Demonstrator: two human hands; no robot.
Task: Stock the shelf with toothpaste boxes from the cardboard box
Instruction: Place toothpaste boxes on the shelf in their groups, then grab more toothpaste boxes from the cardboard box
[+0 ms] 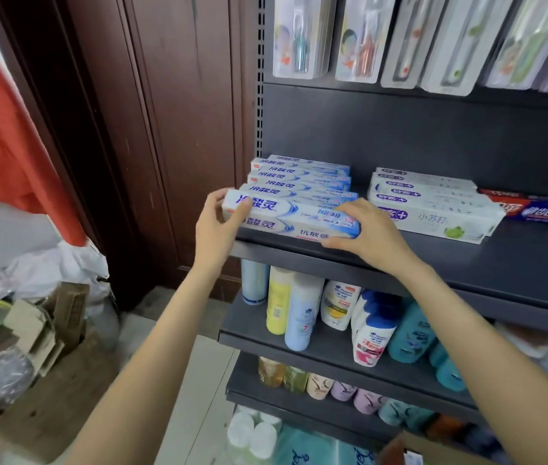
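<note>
Both hands clamp the front toothpaste box (291,216) on the shelf (467,263): left hand (219,226) at nine o'clock, right hand (370,233) at three.

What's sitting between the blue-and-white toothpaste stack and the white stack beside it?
Nothing: in the head view only bare dark shelf shows between the blue-and-white stack and the white stack.

White-blue toothpaste boxes (299,193) stacked flat (lengthwise) at the dark shelf (467,263) front-left.

- a small retail shop: dark metal gondola shelving (517,263)
- stacked toothpaste boxes (299,182), carded toothbrushes (360,38) above
- shampoo bottles (373,330) on the lower tier
</note>
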